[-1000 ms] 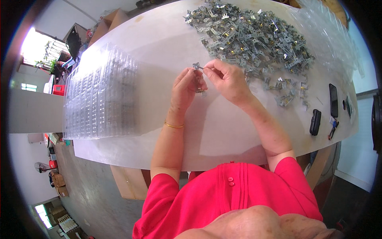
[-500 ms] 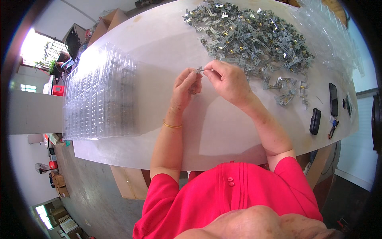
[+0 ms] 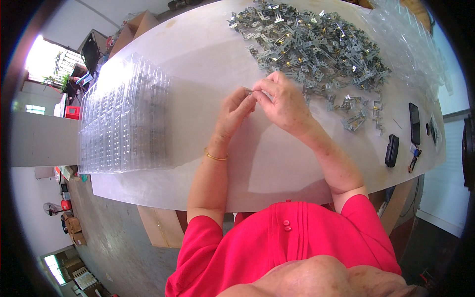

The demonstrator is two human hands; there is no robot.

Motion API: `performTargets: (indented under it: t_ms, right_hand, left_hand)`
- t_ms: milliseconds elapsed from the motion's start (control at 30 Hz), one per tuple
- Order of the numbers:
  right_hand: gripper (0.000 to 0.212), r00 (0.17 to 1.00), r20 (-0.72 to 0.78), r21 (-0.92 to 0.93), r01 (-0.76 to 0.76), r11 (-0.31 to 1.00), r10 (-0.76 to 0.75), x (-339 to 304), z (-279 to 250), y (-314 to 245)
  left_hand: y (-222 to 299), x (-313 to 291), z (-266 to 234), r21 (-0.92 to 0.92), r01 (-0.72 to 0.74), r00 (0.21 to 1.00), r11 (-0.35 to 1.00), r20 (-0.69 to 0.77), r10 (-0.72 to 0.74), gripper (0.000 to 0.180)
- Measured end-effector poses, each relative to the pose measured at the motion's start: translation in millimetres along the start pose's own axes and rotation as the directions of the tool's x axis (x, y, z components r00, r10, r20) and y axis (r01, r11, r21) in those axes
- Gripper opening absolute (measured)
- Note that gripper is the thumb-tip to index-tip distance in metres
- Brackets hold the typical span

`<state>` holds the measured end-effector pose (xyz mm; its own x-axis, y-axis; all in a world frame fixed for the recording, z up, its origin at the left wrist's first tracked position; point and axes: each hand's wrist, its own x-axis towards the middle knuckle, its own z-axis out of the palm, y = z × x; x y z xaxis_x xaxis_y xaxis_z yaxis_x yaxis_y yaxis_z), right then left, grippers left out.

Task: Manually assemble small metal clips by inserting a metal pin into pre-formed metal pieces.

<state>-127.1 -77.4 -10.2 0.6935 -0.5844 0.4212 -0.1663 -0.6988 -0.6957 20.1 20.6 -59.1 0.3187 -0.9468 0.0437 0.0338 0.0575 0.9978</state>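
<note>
My left hand is closed, thumb and fingers pinched together above the middle of the table. A small metal bracket barely shows at its fingertips; most of it is hidden. My right hand meets it there, thumb and forefinger pinched against the same spot, and what it grips is too small to make out. Beyond the right hand lies a big heap of small metal brackets, some with brass-coloured parts. A few loose brackets lie at the heap's near edge.
Stacked clear plastic trays stand on the white table at left. More clear plastic trays lie at the far right. A black phone, a black case and a key-like item sit near the right edge.
My fingertips have come closer together, covering the metal bracket that showed more before. The left hand has turned slightly, and the pieces seen under its fingers are now hidden.
</note>
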Motion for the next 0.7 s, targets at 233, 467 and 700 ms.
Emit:
performTargets:
  t_ms: [233,467,700]
  right_hand:
    - [0.004,0.993,-0.114,0.182,-0.001,0.983,0.022,3,4,-1]
    - [0.005,0.984,-0.165,0.218,-0.026,0.976,0.063,7,-3,-3]
    - [0.006,0.988,-0.087,0.177,-0.112,0.978,0.129,6,-5,-2]
  left_hand:
    - [6,0,1,-0.04,-0.014,0.999,0.999,0.048,0.016,0.026]
    - [3,-1,1,-0.08,0.042,0.997,0.996,0.063,-0.037,0.025]
    - [0,4,-11,-0.539,0.007,0.999,0.842,-0.028,-0.026,0.026]
